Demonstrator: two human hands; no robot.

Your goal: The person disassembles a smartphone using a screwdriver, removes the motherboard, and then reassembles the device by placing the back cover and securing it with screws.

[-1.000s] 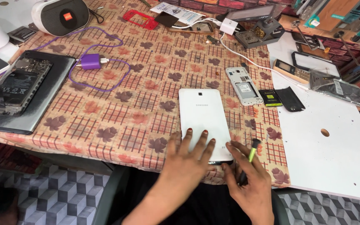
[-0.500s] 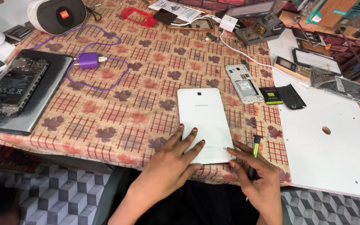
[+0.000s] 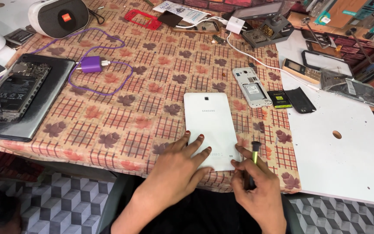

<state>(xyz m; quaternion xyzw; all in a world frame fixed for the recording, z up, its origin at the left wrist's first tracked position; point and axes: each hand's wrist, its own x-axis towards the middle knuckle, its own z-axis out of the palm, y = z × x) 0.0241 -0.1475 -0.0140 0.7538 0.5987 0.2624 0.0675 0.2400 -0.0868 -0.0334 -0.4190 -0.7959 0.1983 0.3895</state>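
Lying face down near the front edge of the table (image 3: 122,125), a white tablet (image 3: 211,125) rests on a tan checked cloth with a leaf print. Left hand (image 3: 176,167) is flat on the tablet's lower end, fingers spread — no grip closed on anything. Right hand (image 3: 258,190) has its grip clamped on a slim tool (image 3: 253,162) with a yellow-green shaft and dark tip, held upright just beside the tablet's lower right corner.

Surface, right side: a white board (image 3: 347,151) with a round hole overlaps the cloth. Near it, an opened white phone (image 3: 252,86), a small battery (image 3: 280,99) and a black cover (image 3: 301,99).

Left side: a grey tray (image 3: 44,108) carrying an opened device, and a purple charger (image 3: 91,65) with looped cable. Far edge — a white speaker (image 3: 59,17).

Floor (image 3: 61,208) below shows grey cube-pattern tiles.
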